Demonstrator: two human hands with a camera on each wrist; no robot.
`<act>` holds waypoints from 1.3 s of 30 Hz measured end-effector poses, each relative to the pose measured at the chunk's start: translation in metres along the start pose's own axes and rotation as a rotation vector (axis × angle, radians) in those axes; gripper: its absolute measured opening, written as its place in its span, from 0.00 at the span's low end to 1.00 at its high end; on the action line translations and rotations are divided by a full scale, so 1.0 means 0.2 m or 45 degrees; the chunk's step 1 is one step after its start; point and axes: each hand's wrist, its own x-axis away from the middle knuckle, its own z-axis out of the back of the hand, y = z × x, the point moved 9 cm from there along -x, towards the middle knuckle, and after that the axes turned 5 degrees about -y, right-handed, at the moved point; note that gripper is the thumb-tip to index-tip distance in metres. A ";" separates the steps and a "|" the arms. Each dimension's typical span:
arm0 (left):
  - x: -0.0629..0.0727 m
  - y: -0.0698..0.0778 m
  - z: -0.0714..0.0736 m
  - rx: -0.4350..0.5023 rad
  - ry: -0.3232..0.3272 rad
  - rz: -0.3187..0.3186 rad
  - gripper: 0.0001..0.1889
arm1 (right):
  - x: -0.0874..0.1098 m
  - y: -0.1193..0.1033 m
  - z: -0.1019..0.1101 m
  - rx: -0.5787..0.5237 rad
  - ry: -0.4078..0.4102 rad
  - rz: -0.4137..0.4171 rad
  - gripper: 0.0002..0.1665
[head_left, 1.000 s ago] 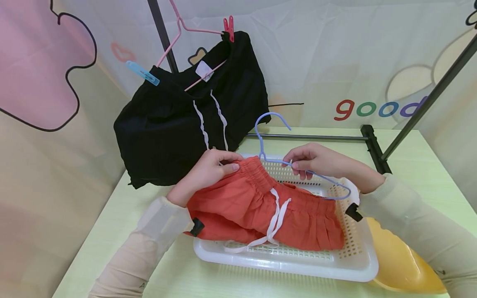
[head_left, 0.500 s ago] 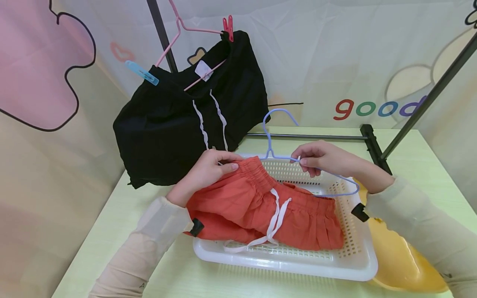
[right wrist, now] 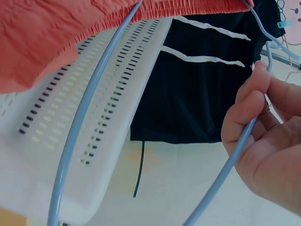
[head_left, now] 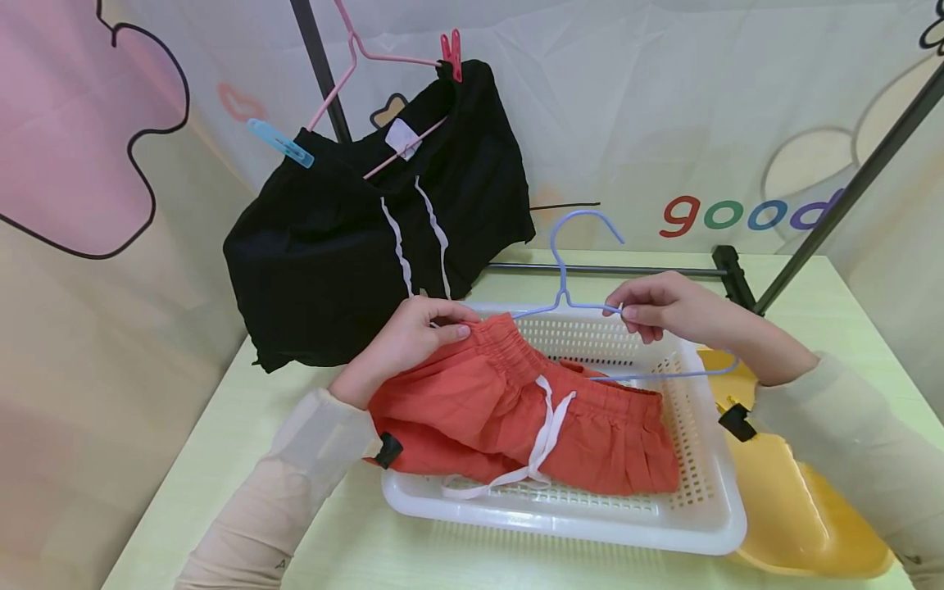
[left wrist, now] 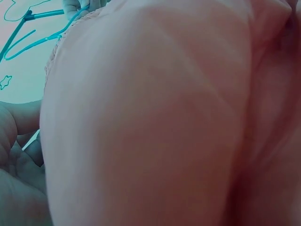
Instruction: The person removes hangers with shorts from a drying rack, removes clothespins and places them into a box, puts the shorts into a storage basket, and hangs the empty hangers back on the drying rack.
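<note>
Red shorts (head_left: 472, 410) with a white drawstring (head_left: 549, 434) lie over a white perforated basket (head_left: 575, 533). My left hand (head_left: 413, 340) pinches their elastic waistband at its upper left corner. In my right hand (head_left: 671, 307), thumb and fingers grip one shoulder of a blue hanger (head_left: 564, 279), whose hook points up. The hanger's left end is hidden at the waistband, and its lower bar (head_left: 664, 376) runs behind the waistband's edge. Cloth fills most of the left wrist view. The right wrist view shows the hanger (right wrist: 89, 103) passing into the waist opening.
Black shorts (head_left: 332, 254) hang at the back left from a pink hanger (head_left: 347, 70), held by a blue clothespin (head_left: 283, 143) and a red clothespin (head_left: 452, 56). A yellow container (head_left: 796, 508) stands right of the basket. A black rack bar (head_left: 627, 270) crosses behind.
My right hand has moved to the right and slightly up with the blue hanger, whose hook has shifted the same way. The left hand and the red shorts have barely moved.
</note>
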 end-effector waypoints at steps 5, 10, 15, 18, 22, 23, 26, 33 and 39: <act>-0.01 -0.01 0.00 0.011 -0.004 0.010 0.12 | 0.04 0.01 0.04 0.036 0.039 0.029 0.10; 0.00 -0.01 0.00 0.008 -0.002 0.011 0.12 | 0.08 0.03 0.09 0.067 0.084 0.043 0.11; 0.00 -0.02 0.00 0.013 -0.001 0.009 0.12 | 0.11 0.05 0.13 0.074 0.128 0.089 0.10; 0.00 -0.02 -0.01 0.030 -0.001 0.012 0.12 | 0.12 0.06 0.15 0.088 0.157 0.095 0.09; 0.00 -0.03 -0.01 0.048 -0.004 0.014 0.12 | 0.15 0.08 0.17 0.097 0.175 0.112 0.09; 0.00 -0.03 -0.01 0.051 -0.006 0.013 0.12 | 0.15 0.08 0.18 0.092 0.177 0.118 0.09; 0.00 -0.03 -0.01 0.050 -0.012 0.014 0.12 | 0.17 0.09 0.20 0.061 0.187 0.144 0.12; 0.00 -0.04 -0.01 0.047 -0.019 0.005 0.13 | 0.22 0.10 0.25 0.065 0.210 0.197 0.18; 0.00 -0.05 -0.01 0.049 -0.016 0.014 0.12 | 0.26 0.12 0.28 0.060 0.229 0.179 0.19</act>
